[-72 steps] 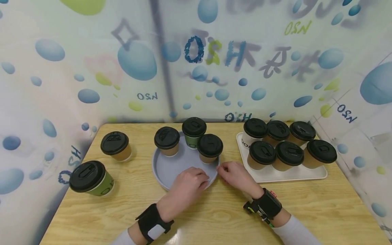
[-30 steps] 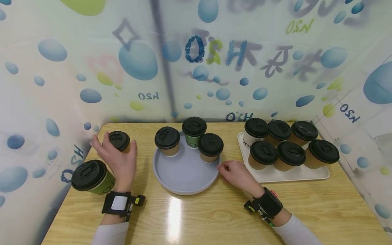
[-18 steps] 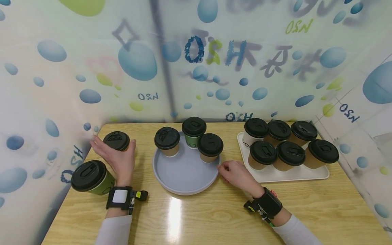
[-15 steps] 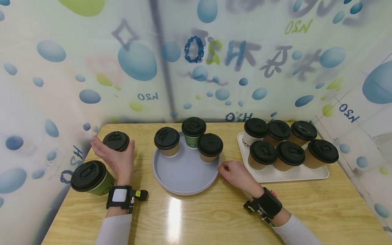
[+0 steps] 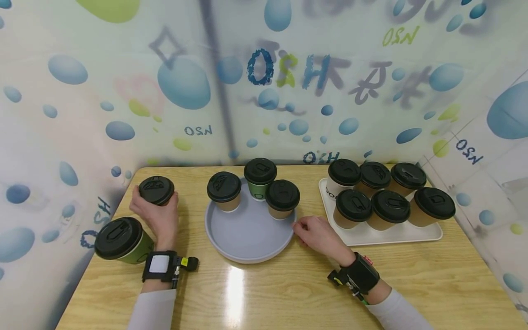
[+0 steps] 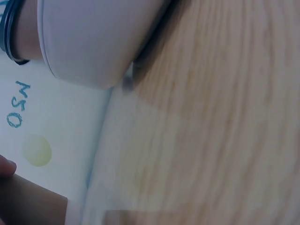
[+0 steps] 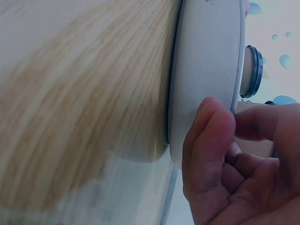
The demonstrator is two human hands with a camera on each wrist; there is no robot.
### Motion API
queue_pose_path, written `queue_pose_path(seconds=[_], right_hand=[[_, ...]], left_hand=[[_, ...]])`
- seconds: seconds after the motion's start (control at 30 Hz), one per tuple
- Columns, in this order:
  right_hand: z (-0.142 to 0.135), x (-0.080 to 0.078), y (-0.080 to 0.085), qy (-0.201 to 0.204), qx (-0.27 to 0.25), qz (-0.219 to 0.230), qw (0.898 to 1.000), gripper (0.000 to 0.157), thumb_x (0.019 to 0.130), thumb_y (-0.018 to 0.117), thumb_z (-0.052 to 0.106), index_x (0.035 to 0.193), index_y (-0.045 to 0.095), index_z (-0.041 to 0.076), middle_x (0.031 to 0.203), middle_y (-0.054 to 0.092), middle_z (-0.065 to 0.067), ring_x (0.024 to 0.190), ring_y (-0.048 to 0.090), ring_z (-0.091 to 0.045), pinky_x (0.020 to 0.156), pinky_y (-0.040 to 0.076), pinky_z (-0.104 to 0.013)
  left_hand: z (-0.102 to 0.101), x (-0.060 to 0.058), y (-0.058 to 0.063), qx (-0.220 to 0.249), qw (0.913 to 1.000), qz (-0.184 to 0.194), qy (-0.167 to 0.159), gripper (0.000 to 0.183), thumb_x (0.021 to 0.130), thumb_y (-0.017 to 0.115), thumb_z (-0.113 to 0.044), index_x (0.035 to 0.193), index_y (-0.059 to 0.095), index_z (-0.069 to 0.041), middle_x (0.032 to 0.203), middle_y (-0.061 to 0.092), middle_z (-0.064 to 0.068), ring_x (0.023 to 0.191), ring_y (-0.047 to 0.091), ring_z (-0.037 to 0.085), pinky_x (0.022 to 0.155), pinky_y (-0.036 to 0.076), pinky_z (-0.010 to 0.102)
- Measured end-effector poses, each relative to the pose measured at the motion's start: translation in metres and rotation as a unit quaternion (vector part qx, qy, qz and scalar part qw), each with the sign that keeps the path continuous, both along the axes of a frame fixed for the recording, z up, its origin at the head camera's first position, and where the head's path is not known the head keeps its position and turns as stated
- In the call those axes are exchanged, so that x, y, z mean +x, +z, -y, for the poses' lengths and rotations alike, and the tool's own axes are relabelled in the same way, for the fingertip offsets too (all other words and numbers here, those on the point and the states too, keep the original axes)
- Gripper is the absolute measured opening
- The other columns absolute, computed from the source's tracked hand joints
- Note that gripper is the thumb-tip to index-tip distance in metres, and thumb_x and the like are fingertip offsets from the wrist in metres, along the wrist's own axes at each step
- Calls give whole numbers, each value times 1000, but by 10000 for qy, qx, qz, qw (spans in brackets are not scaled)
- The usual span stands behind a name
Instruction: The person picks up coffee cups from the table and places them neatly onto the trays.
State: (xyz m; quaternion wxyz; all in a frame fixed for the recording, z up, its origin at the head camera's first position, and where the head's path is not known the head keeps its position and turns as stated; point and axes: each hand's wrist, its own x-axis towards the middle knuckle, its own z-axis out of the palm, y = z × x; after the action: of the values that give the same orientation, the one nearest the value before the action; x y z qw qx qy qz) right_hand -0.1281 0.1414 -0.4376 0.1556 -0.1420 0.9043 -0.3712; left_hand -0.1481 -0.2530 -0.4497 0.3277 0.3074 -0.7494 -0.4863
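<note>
At the far left, my left hand (image 5: 158,220) grips a brown paper coffee cup (image 6: 35,201) with a black lid (image 5: 156,190). Fingers and thumb go round its sides under the lid. Just nearer stands a larger green paper cup (image 5: 138,250), also black-lidded. My right hand (image 5: 319,236) pinches the right rim of a round grey-blue tray (image 5: 247,238), its fingers against the outer wall in the right wrist view. On that tray stand a brown cup (image 5: 228,204) at left, a green cup (image 5: 257,190) at the back and a brown cup (image 5: 280,213) at right.
A white rectangular tray (image 5: 367,237) at right bears several lidded cups (image 5: 380,222) in two rows. The wooden table (image 5: 272,298) meets a printed curtain (image 5: 231,137) at the back, with more curtain on both sides.
My left hand has moved from over the round tray to the brown cup at far left, and its spread fingers have closed round it. My right hand has stayed at the tray rim.
</note>
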Motion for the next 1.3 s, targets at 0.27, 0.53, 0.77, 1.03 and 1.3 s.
queue_pose_path(seconds=[0.27, 0.53, 0.77, 1.03, 1.3], right_hand=[[0, -2, 1, -38, 62, 6, 10000, 40, 107, 54, 25, 71, 64, 11, 58, 56, 5, 49, 46, -11, 48, 32, -23], [0, -4, 0, -11, 18, -17, 10000, 41, 107, 54, 25, 70, 63, 10, 57, 55, 4, 48, 46, -11, 47, 31, -23], [-1, -6, 1, -69, -37, 27, 10000, 40, 107, 55, 25, 72, 66, 9, 59, 58, 4, 50, 48, -12, 48, 33, -23], [-1, -10, -2, -96, -84, -13, 9999, 38, 107, 56, 23, 73, 66, 9, 61, 58, 3, 51, 49, -12, 49, 35, -24], [-1, -11, 0, -123, 20, -77, 9999, 40, 107, 54, 26, 72, 66, 9, 59, 57, 4, 50, 47, -12, 50, 33, -24]], left_hand=[[-11, 5, 18, -203, 9982, -468, -303, 104, 85, 84, -29, 165, 19, -19, 162, 26, 8, 147, 30, 15, 120, 22, 28], [-21, 14, 42, -345, 9925, -1050, -524, 99, 82, 87, -31, 161, 30, -17, 159, 37, 1, 143, 37, 11, 119, 26, 30], [-34, 23, 63, -437, 9856, -1437, -775, 95, 79, 90, -18, 157, 37, -12, 153, 43, 3, 138, 42, 13, 115, 31, 30], [-58, 41, 83, -600, 9676, -1907, -1540, 97, 74, 90, 0, 155, 38, -5, 148, 45, 10, 132, 47, 15, 109, 41, 28], [-78, 58, 88, -1116, 9495, -1804, -2311, 99, 72, 92, -2, 156, 39, -2, 149, 52, 14, 136, 48, 26, 113, 36, 31]])
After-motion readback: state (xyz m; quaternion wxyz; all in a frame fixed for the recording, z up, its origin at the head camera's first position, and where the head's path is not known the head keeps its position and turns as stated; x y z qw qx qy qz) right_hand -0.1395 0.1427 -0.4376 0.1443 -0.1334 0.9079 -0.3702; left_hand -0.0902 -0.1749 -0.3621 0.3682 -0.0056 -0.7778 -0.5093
